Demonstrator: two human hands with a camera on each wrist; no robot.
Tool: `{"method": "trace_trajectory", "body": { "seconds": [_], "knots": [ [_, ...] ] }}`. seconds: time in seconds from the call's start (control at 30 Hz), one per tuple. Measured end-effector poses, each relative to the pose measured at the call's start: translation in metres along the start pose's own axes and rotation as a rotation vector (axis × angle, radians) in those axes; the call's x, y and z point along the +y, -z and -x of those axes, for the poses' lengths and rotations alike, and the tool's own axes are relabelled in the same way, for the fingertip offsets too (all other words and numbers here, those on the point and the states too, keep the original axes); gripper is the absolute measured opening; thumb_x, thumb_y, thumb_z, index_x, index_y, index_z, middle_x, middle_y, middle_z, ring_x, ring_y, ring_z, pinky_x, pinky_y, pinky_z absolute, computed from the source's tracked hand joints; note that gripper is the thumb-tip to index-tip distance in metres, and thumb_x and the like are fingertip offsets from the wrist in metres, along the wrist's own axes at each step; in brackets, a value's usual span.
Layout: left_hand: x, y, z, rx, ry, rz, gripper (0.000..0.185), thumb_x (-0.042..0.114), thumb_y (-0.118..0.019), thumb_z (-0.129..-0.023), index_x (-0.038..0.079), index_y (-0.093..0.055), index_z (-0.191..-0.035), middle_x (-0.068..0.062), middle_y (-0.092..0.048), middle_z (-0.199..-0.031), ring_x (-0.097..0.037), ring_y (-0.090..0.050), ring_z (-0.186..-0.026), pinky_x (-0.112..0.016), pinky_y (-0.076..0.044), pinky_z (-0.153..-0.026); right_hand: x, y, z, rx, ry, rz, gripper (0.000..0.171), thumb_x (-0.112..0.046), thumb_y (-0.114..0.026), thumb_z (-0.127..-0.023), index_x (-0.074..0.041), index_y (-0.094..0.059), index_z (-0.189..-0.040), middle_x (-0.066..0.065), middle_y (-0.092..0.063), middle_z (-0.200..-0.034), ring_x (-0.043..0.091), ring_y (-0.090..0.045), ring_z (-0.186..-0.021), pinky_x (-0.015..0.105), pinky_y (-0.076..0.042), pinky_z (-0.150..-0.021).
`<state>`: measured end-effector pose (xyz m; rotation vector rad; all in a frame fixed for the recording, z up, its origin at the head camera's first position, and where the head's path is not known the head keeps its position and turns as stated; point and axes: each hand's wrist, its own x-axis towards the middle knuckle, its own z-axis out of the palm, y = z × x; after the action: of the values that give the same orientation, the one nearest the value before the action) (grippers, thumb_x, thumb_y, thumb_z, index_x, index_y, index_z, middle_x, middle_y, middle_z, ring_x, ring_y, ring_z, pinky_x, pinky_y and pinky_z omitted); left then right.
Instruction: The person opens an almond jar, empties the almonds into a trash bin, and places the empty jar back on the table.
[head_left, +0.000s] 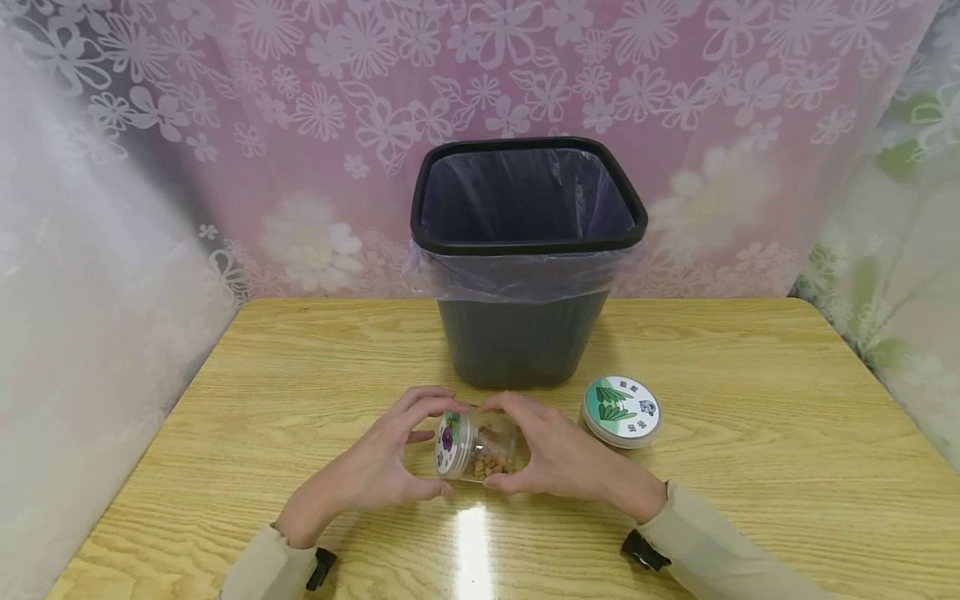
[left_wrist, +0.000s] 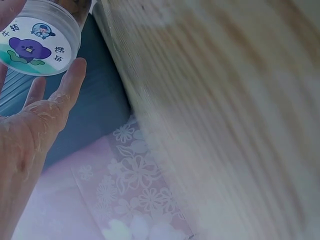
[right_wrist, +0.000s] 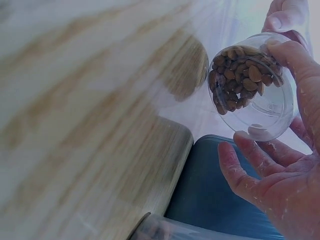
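Observation:
A clear jar (head_left: 504,433) lies tipped on its side low over the table, its round lid (head_left: 448,446) facing left. Brown almonds (right_wrist: 237,80) have slid to the jar's lower side. My left hand (head_left: 378,462) holds the lid end between thumb and fingers; in the left wrist view a purple eggplant picture shows on the lid label (left_wrist: 30,47). Around the jar's base end, the thumb and fingers of my right hand (head_left: 562,454) grip the clear wall. Just right of that hand stands a second jar (head_left: 622,411), with green vegetables pictured on its lid.
Behind the hands, a dark bin (head_left: 517,342) with a thin plastic liner (head_left: 525,279) stands on the wooden table (head_left: 300,375). Beyond the table's back edge hangs a pink flowered curtain (head_left: 315,192), with pale sheets at both sides.

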<state>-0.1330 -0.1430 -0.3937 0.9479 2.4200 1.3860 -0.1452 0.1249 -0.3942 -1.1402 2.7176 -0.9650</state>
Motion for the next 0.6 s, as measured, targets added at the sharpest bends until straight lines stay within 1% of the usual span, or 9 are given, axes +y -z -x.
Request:
{"method": "trace_trajectory", "body": {
  "seconds": [0.2,0.4,0.6],
  "knots": [
    [-0.0011,-0.0016,-0.0012,0.004,-0.013,0.011,0.085,0.002,-0.086,-0.075,0.030,-0.047,-0.145,-0.008,-0.037,-0.155,-0.029,-0.042,-0.143,-0.048,-0.053,-0.107,0.0001,-0.0003,0.0005,0.004,0.003,0.008,0.078,-0.041,-0.088,-0.078,-0.020,-0.047,-0.141,0.000,-0.062,-0.137,0.013,-0.061,-0.123,0.040,-0.055,-0.102],
    [-0.0023,-0.0027,-0.0025,0.005,-0.016,0.019,0.087,0.000,-0.086,-0.073,0.029,-0.047,-0.145,-0.004,-0.039,-0.152,-0.028,-0.044,-0.140,-0.045,-0.054,-0.106,-0.0007,0.0000,0.0008,0.004,-0.002,0.005,0.078,-0.041,-0.088,-0.078,-0.020,-0.047,-0.141,-0.003,-0.061,-0.137,0.013,-0.061,-0.123,0.039,-0.055,-0.102],
    [-0.0028,-0.0024,-0.0034,-0.004,0.008,0.039,0.086,0.001,-0.086,-0.074,0.031,-0.047,-0.145,-0.003,-0.039,-0.151,-0.028,-0.047,-0.138,-0.043,-0.054,-0.106,-0.0010,-0.0001,0.0008,0.005,-0.005,0.005,0.078,-0.041,-0.089,-0.078,-0.020,-0.047,-0.141,-0.003,-0.060,-0.138,0.013,-0.060,-0.124,0.039,-0.055,-0.103]
  ]
}}
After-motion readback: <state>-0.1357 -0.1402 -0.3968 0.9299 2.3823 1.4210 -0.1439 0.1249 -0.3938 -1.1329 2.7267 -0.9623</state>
